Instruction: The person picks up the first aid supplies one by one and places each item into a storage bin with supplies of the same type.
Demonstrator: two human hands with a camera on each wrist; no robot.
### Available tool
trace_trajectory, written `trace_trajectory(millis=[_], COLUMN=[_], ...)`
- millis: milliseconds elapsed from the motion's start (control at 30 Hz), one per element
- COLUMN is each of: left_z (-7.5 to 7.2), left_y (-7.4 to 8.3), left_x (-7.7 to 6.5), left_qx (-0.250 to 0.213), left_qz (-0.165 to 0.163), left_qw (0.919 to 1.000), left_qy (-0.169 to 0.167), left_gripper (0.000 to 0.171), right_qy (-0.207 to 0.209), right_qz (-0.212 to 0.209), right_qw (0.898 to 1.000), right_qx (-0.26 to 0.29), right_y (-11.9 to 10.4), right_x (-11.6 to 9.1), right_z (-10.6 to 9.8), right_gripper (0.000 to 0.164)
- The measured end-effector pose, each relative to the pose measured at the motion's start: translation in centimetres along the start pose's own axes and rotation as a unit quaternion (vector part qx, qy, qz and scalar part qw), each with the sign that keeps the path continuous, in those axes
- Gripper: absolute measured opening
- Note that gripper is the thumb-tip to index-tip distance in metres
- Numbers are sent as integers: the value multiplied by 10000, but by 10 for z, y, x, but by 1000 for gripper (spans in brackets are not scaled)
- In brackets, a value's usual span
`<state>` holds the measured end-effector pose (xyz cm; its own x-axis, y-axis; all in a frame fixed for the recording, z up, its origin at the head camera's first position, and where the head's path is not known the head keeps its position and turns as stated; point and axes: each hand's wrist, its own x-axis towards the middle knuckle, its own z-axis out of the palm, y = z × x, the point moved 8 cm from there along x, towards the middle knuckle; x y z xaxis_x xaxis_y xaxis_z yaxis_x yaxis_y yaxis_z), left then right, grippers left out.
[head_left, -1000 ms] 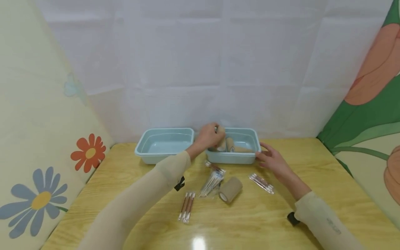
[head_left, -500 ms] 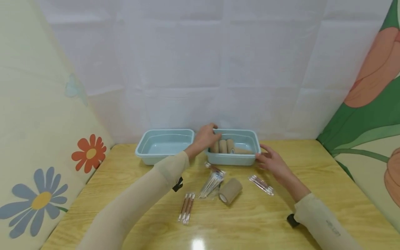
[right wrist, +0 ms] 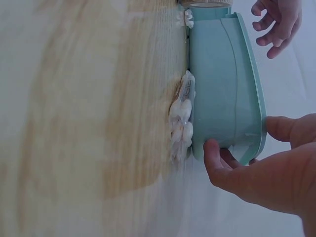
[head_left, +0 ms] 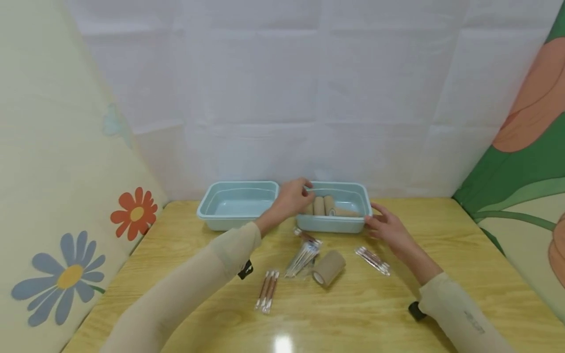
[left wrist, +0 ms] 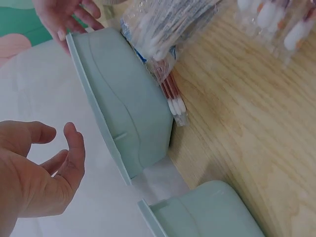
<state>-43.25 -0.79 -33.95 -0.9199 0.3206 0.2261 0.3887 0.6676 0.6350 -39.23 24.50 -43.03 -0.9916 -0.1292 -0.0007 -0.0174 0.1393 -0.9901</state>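
In the head view, a light blue plastic bin (head_left: 331,225) at the back right holds several tan bandage rolls (head_left: 319,206), most lined up at its left end. My left hand (head_left: 291,197) hovers over that end. The left wrist view shows its thumb and fingers (left wrist: 74,153) loosely bent and apart, with nothing between them. My right hand (head_left: 388,230) grips the bin's right end. In the right wrist view, its digits touch the rim and press the outer wall (right wrist: 222,89). A larger tan bandage roll (head_left: 328,268) lies on the table in front.
A second blue bin (head_left: 220,224) stands left of the first. Before the bins lie a clear bag of cotton swabs (head_left: 302,257), a packet of brown-stick swabs (head_left: 307,237), and more such packets at the front (head_left: 267,291) and right (head_left: 372,260). A white sheet (head_left: 265,98) hangs behind.
A second ago my left hand held a bandage roll over the bin's left end; it has let go, and the roll lies inside. The right hand stays on the bin.
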Motion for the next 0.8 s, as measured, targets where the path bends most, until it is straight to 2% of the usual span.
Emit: trace_trajectory(millis=[300,533,800], left_z=[8,16,26], left_y=[14,15,21], left_x=[-20,-32,-43], left_qx=[79,95,369], left_qz=[227,306,601], left_qw=[9994,9982,9950], left_qy=[-240,-511,-711], left_gripper=[34,32,30], right_qy=[-9,-56,-118], right_qz=[31,26,51], right_qw=[10000,10000,9999], right_qx=[-1,14,23], right_y=[1,1,0], right_x=[0,3,1], right_z=[1,3,5], right_gripper=[64,64,64])
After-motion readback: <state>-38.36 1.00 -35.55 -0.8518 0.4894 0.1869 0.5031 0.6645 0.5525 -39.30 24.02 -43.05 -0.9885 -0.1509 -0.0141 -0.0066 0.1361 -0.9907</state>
